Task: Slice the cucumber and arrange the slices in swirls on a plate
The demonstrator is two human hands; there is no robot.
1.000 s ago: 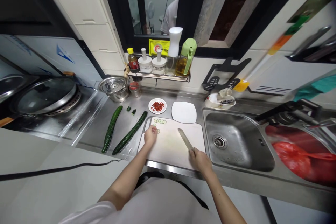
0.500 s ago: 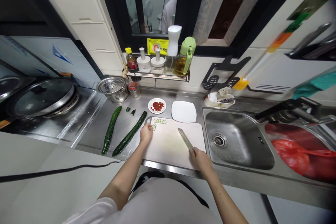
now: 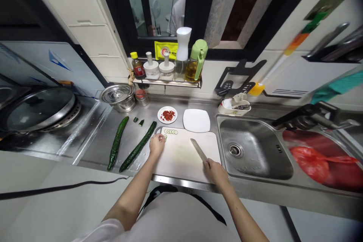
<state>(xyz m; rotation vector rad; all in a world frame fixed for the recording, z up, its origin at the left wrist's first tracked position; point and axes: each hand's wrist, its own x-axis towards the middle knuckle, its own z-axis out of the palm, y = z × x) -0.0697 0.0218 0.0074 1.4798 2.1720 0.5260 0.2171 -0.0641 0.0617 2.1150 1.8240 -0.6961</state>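
Observation:
My left hand is closed at the left end of the white cutting board, its fingertips pinched at a few cucumber slices that they partly cover. Just above lies an overlapping row of thin cucumber slices. In my right hand is a kitchen knife, its blade over the board's right half and pointing away to the upper left. Two whole-looking cucumbers, one farther left and one beside the board, lie on the steel counter, with two small cut ends behind them.
Behind the board stand a small plate of chopped red chili and a white square plate. A sink borders the right side. Left are a lidded pot and a covered pan. Bottles line a shelf.
The view has shifted slightly. My left fingers cover a little more of the lower cucumber slices. The knife stays in my right hand in about the same place.

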